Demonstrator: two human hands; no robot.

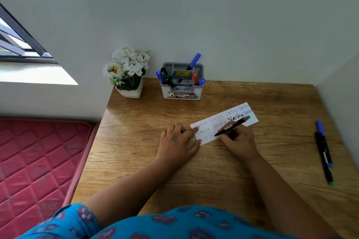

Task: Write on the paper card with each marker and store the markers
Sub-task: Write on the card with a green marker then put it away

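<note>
Head: marker point(232, 126) in right fingers point(230, 135), tip on card point(250, 120).

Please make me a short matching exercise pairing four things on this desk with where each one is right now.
Things
1. paper card
2. flower pot
3. marker with the green end
4. two loose markers

Places
A. far left corner of the desk, by the wall
B. right edge of the desk, lying flat
C. gripped in the right hand, tip on the card
D. middle of the desk, with the left hand pressing on its near end

Pairs: 1-D, 2-A, 3-C, 4-B
</note>
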